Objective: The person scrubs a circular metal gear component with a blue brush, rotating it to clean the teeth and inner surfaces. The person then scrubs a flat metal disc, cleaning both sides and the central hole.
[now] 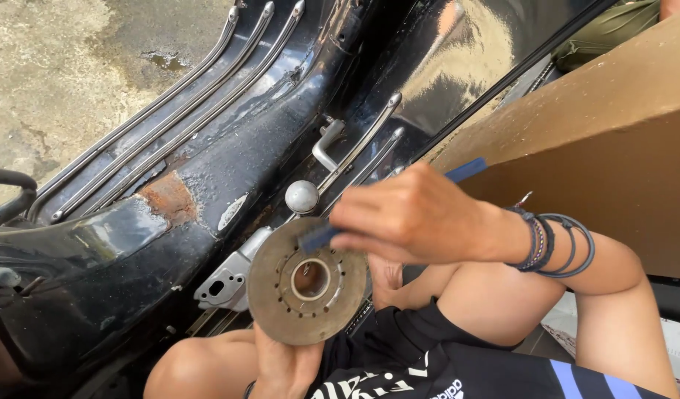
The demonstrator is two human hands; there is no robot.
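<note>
My left hand (pixel 284 362) grips a round, rusty brown metal disc (pixel 277 295) from below, holding it upright in front of my knees. The disc has a central hole ringed by several small holes. My right hand (pixel 410 214) is closed around a blue brush (pixel 318 238); its handle tip (pixel 465 170) sticks out behind my fingers and its head rests on the disc's upper face. Several bracelets circle my right wrist (pixel 550 240).
A black scooter floorboard (pixel 207 148) with metal rails and a rust patch (pixel 168 198) lies ahead. A round pedal knob (pixel 301 196) stands just above the disc. A brown panel (pixel 598 125) rises at right. Concrete floor (pixel 52 66) at upper left.
</note>
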